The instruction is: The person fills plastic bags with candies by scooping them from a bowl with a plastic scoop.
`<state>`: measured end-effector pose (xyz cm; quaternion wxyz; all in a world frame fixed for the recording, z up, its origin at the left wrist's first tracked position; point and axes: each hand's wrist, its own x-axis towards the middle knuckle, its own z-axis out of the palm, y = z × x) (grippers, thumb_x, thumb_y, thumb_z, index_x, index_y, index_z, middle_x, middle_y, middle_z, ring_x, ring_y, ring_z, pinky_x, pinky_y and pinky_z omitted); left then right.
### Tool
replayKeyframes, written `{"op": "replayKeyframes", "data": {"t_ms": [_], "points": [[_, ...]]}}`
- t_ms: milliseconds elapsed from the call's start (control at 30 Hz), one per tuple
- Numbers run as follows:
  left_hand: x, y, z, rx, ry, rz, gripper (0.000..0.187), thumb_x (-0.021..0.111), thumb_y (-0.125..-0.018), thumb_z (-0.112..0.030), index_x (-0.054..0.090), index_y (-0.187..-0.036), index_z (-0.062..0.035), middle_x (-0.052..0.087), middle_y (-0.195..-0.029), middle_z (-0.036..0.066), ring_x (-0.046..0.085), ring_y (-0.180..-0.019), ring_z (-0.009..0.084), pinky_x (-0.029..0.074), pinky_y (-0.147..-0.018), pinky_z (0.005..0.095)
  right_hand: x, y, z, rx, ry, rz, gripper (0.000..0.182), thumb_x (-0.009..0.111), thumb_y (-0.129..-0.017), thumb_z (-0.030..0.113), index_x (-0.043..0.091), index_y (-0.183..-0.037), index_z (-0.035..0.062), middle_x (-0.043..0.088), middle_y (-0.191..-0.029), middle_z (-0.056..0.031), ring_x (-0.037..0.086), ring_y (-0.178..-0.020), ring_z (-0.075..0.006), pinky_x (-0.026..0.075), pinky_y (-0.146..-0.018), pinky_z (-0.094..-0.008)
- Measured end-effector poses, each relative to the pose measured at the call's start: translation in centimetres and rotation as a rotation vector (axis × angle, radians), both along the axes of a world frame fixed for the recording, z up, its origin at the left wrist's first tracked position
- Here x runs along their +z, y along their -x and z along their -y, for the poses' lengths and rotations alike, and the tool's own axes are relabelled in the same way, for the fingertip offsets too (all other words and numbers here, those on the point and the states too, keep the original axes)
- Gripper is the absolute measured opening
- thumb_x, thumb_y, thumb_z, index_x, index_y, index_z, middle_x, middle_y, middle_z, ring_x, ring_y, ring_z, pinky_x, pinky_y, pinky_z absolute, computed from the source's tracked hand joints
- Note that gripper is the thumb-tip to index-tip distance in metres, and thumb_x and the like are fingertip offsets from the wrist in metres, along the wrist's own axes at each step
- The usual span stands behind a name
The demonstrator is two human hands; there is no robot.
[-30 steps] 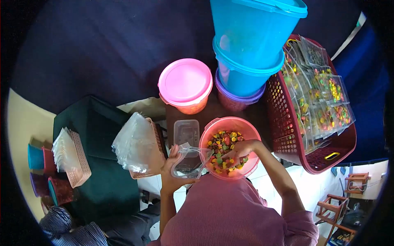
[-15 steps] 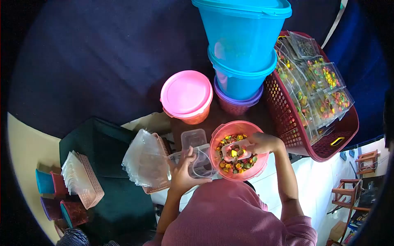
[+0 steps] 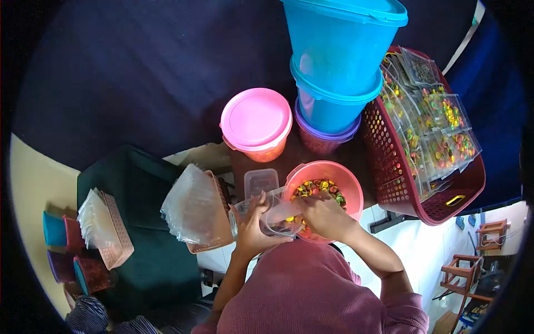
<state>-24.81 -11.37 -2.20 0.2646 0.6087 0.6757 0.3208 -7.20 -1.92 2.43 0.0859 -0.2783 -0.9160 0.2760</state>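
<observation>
My left hand is closed on a clear plastic bag, holding its mouth beside the pink bowl. A pale translucent scoop is gripped in my right hand and tilted into the bag's mouth. A few yellow and dark pieces show near the scoop's lip. Small round pieces in yellow, red, green and brown lie in the bowl, partly behind my right hand. Just beyond my left hand stands a clear rectangular plastic container.
A maroon basket of filled bags stands right. Stacked blue tubs rest on a purple-lidded tub, beside a pink-lidded tub. Flat clear bags lie in a basket left; another basket sits further left.
My right hand has moved left with the scoop, from over the bowl's pieces to the bag's mouth. My left hand stays on the bag. The whole view has shifted slightly.
</observation>
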Motion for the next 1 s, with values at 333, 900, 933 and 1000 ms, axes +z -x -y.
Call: {"op": "replayKeyframes", "data": {"t_ms": [333, 900, 933, 1000], "points": [[-1.5, -0.5, 2.5, 0.126, -0.188, 0.103, 0.090, 0.081, -0.037, -0.040, 0.041, -0.109, -0.0053, 0.038, -0.126, 0.017, 0.032, -0.119, 0.0330, 0.007, -0.100, 0.0510, 3.3, -5.2, -2.1, -0.174, -0.042, -0.211, 0.023, 0.060, -0.061, -0.005, 0.062, -0.082, 0.0039, 0.059, -0.079, -0.0083, 0.059, -0.069, -0.0213, 0.047, -0.060, -0.0303], [-1.7, -0.4, 5.0, 0.185, -0.131, -0.022, 0.094, 0.082, -0.032, -0.042, 0.042, -0.109, -0.0085, 0.040, -0.124, 0.015, 0.035, -0.118, 0.0297, 0.000, -0.099, 0.0513, -8.6, -2.6, -5.5, -0.275, 0.406, -0.396, 0.020, 0.044, -0.085, 0.015, 0.040, -0.098, 0.0002, 0.055, -0.079, -0.0156, 0.058, -0.069, -0.0219, 0.045, -0.060, -0.0355], [-2.0, -0.1, 5.1, 0.170, -0.133, -0.033, 0.094, 0.082, -0.032, -0.043, 0.041, -0.110, -0.0090, 0.040, -0.125, 0.015, 0.035, -0.118, 0.0296, 0.000, -0.099, 0.0514, -8.7, -2.4, -5.3, -0.282, 0.407, -0.400, 0.020, 0.044, -0.085, 0.015, 0.040, -0.098, 0.0002, 0.055, -0.079, -0.0156, 0.058, -0.069, -0.0219, 0.045, -0.060, -0.0355], [-2.0, 0.3, 5.1, 0.143, -0.134, -0.045, 0.095, 0.081, -0.032, -0.044, 0.041, -0.110, -0.0094, 0.039, -0.126, 0.015, 0.035, -0.118, 0.0295, -0.001, -0.099, 0.0515, -9.0, -2.1, -5.0, -0.138, 0.331, -0.311, 0.020, 0.045, -0.084, 0.014, 0.040, -0.098, 0.0007, 0.054, -0.078, -0.0172, 0.058, -0.067, -0.0283, 0.044, -0.061, -0.0363]]}}
